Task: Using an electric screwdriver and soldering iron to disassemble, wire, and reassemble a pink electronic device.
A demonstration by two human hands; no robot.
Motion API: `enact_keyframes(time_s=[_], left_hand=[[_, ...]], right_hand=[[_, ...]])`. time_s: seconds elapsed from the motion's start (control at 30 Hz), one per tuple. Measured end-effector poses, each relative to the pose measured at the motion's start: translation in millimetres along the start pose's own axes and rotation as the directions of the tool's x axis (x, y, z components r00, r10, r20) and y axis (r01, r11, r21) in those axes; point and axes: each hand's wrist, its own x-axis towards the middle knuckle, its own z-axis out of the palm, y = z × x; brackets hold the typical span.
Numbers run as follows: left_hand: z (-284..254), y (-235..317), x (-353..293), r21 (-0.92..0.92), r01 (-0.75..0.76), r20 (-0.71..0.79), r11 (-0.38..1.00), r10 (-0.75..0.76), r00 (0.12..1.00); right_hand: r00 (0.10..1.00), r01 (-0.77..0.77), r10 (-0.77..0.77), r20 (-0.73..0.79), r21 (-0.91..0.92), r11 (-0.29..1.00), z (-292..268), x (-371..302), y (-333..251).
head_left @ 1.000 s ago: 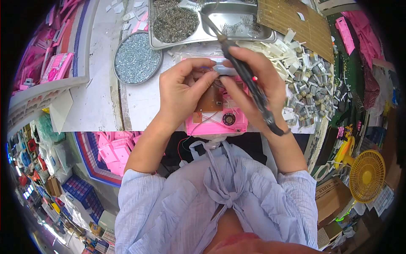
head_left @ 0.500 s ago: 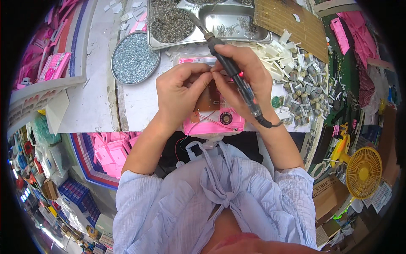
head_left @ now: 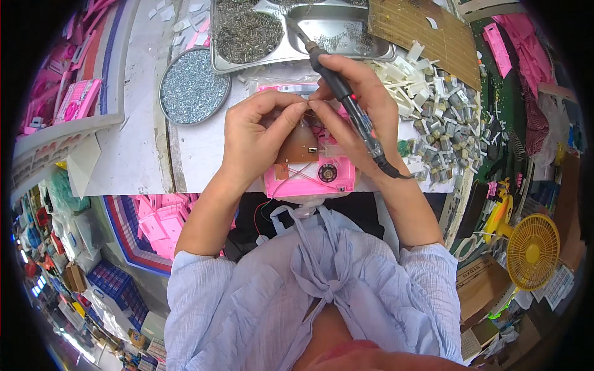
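**Two hands meet over a pink casing at the edge of the surface**

The left hand (head_left: 253, 133) and the right hand (head_left: 359, 117) come together above a pink plastic casing (head_left: 309, 179), which lies on the white surface (head_left: 198, 154) right at its near edge, just in front of the person's body. A brown circuit board (head_left: 300, 148) sits in the open casing, with a small round black part near its lower right. The left hand's thumb and forefinger are pinched narrow on something too small to make out, touching the right hand's fingertips over the board. The right hand is closed around a dark soldering iron (head_left: 346, 102), held slantwise across its back, tip pointing away toward a metal tray (head_left: 346, 28) holding small metal bits. A round tin of silvery screws (head_left: 193, 86) stands left of the hands. To the right lies a heap of small grey and white parts (head_left: 439, 117). A yellow fan (head_left: 532, 250) sits low at the far right.
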Motion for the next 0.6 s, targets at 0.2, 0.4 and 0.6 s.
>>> enact_keyframes(time_s=[0.2,0.4,0.6], left_hand=[[4.3,0.3,-0.6,-0.119,0.063,-0.023,0.991,-0.067,0.998],[0.9,1.4,-1.2,-0.101,0.103,0.021,0.989,-0.102,0.995],[5.7,9.9,-0.9,0.419,-0.179,0.039,0.890,0.179,0.983]], right_hand=[[0.999,-0.004,0.006,-0.052,0.042,0.999,3.5,-5.7,2.4],[0.997,0.012,-0.006,0.078,-0.075,0.997,-10.9,-12.2,-1.5],[0.992,0.107,-0.120,-0.038,-0.252,0.962,-60.8,-34.9,-14.9]])
